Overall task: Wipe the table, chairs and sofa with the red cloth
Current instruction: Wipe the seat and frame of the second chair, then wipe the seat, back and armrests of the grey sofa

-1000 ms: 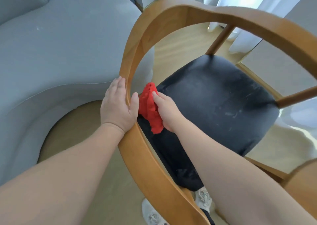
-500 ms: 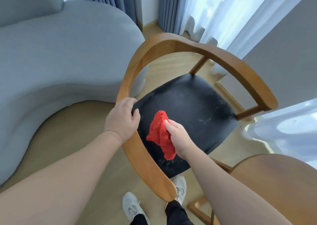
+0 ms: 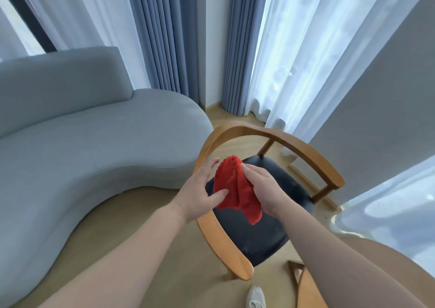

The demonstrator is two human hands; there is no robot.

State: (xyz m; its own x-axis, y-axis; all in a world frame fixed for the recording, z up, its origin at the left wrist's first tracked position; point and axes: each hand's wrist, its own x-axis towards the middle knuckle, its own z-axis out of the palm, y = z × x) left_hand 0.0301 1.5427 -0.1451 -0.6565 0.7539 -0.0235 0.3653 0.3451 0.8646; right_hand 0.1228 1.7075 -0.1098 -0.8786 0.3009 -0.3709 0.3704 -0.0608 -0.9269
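One pale shoe (image 3: 256, 298) at frame's bottom edge, on wood floor (image 3: 141, 213). Above it, both hands over wooden chair (image 3: 220, 237) with black seat (image 3: 259, 242): right hand (image 3: 264, 187) grips bunched red cloth (image 3: 237, 190); left hand (image 3: 200, 191) spread, touching cloth's left side. Cloth hangs between hands, in front of seat. Beyond, grey sofa (image 3: 94, 147) left of chair; blue curtains (image 3: 164, 37) and white sheers at far wall.

A: From where is the scene lit?
B: Strong daylight is let in through the sheer curtains (image 3: 294, 49), which are nearly washed out to white.
A: Are shadows seen?
B: Only a soft one, under the sofa (image 3: 82, 155) edge.
A: And the sharpness?
B: A slight softness is noticed everywhere; the blue drapes (image 3: 164, 37) are bent outward near the frame edges.
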